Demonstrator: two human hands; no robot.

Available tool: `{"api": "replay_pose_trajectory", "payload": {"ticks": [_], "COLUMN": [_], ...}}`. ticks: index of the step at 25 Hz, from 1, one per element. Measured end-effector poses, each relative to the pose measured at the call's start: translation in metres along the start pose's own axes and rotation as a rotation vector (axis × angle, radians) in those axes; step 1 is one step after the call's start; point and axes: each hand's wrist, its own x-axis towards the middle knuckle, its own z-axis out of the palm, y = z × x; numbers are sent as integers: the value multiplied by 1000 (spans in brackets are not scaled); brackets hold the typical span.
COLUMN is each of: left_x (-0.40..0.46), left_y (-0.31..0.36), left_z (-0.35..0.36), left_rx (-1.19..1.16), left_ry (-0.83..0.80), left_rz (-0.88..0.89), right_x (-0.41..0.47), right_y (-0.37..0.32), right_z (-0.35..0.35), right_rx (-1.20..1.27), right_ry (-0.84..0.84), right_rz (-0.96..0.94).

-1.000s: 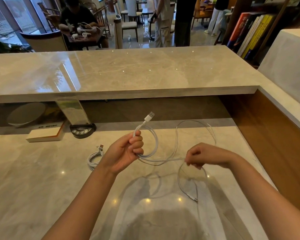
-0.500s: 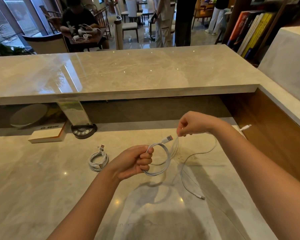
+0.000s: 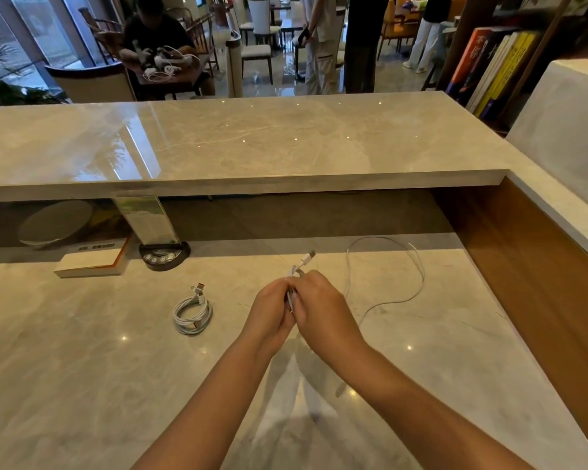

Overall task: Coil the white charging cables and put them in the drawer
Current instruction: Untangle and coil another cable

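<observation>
My left hand (image 3: 272, 312) and my right hand (image 3: 321, 308) are pressed together above the marble desk, both closed on a white charging cable (image 3: 418, 286). Its USB plug (image 3: 308, 258) sticks up from between my fingers. The rest of that cable trails in a loose loop across the desk to the right. A second white cable (image 3: 192, 315) lies coiled on the desk, left of my hands. No drawer is in view.
A raised marble counter (image 3: 252, 144) runs across the back, and a wooden side wall (image 3: 540, 266) closes the right. Under the counter sit a book (image 3: 92, 261), a black button device (image 3: 163, 257) and a round plate (image 3: 55, 223). People and chairs fill the room beyond.
My right hand came back from up right and joined my left hand on the coil. The loose cable end swung out into a wide loop on the right.
</observation>
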Motion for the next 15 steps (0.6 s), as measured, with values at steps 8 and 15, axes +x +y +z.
{"api": "replay_pose_trajectory", "payload": {"ticks": [8,15], "left_x": [3,-18], "left_y": [9,21], "left_z": [-5,-4], "left_rx": [-431,-491], "left_ry": [-106,-267], "left_rz": [-146,-221], "right_x": [-30,5], "right_y": [31,53], "right_z": [2,-44], "right_rx": [69,1141], "right_ry": [434,-291], "right_rz": [-72,571]}}
